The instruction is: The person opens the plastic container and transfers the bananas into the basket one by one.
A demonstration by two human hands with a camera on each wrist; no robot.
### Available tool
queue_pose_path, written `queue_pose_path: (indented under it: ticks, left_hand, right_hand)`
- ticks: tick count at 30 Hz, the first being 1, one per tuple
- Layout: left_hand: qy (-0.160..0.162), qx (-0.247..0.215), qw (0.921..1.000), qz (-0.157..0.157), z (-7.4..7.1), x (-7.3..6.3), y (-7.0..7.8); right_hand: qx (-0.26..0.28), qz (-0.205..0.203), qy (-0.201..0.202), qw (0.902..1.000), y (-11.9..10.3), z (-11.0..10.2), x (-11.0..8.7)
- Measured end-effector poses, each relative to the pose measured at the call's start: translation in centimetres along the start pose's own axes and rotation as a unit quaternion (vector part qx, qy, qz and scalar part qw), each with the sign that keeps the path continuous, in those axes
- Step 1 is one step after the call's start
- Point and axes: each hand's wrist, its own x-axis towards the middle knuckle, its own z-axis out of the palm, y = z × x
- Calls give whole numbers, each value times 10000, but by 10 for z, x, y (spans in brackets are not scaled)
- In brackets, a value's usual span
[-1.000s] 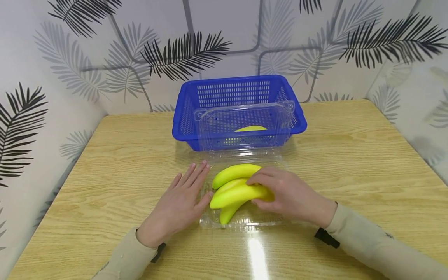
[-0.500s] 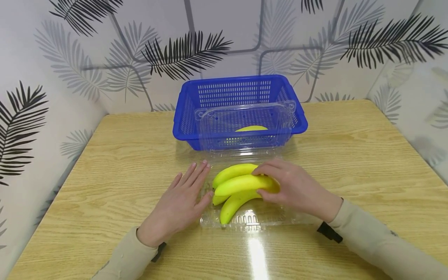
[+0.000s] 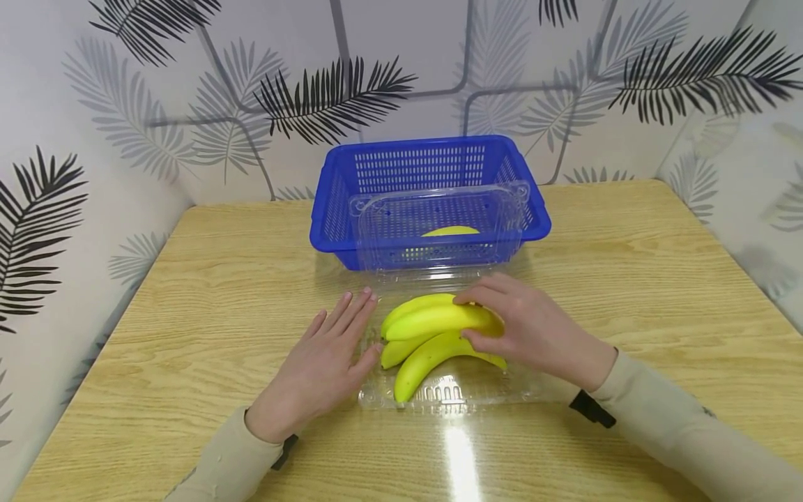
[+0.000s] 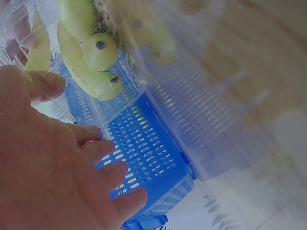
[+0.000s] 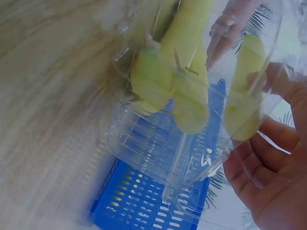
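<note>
My right hand [image 3: 527,328] grips the right end of a yellow banana [image 3: 439,321], which lies over the other bananas in a clear plastic clamshell box [image 3: 477,394]. In the right wrist view the fingers and thumb hold that banana [image 5: 244,91] apart from the others. Below it a front banana [image 3: 433,357] curves along the box floor, and another banana [image 3: 417,303] shows behind. My left hand [image 3: 320,369] is spread out at the left side of the box, its fingers straight. In the left wrist view its fingertips reach along the clear wall.
The box's raised lid [image 3: 439,209] leans against a blue slotted basket [image 3: 326,216] behind it. One yellow banana [image 3: 453,231] shows inside that basket. All stand on a wood-grain table [image 3: 238,279] before a leaf-patterned wall [image 3: 401,42].
My right hand has moved its banana back and slightly right, uncovering more of the front banana and one beneath. My left hand has stayed put.
</note>
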Motion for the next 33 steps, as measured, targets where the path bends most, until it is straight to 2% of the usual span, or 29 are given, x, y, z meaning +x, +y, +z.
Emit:
queue_pose_path:
  ticks: [24,33]
  left_hand:
    - [31,-6,10000,-27,0,1,0]
    - [48,3,10000,-21,1,2,0]
  right_hand:
    - [-51,8,32,10000,-5,-11,11]
    - [-57,-95,199,9997,-4,-15,14]
